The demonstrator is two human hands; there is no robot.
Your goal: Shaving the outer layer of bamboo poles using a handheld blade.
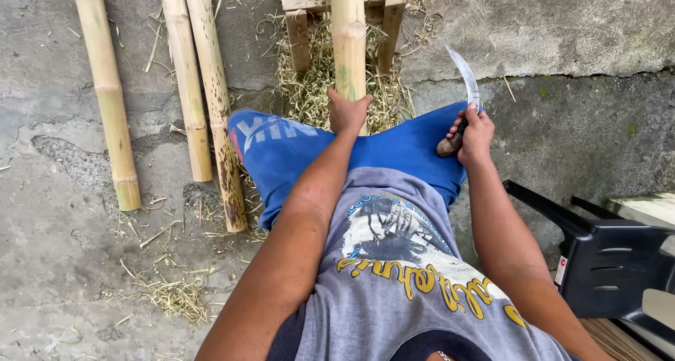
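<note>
My left hand (346,111) grips the near end of a yellow bamboo pole (349,37) that runs away from me between my knees and rests on a low wooden stool (301,16). My right hand (474,134) is closed round the wooden handle of a curved knife (465,76), its blade pointing up and away, to the right of the pole and apart from it. I sit in blue shorts and a grey printed shirt.
Three more bamboo poles lie on the concrete at the left: one (107,94) apart, two (200,87) side by side. Straw-like shavings (309,87) are heaped under the stool and scattered about. A black plastic chair (605,262) stands at the right.
</note>
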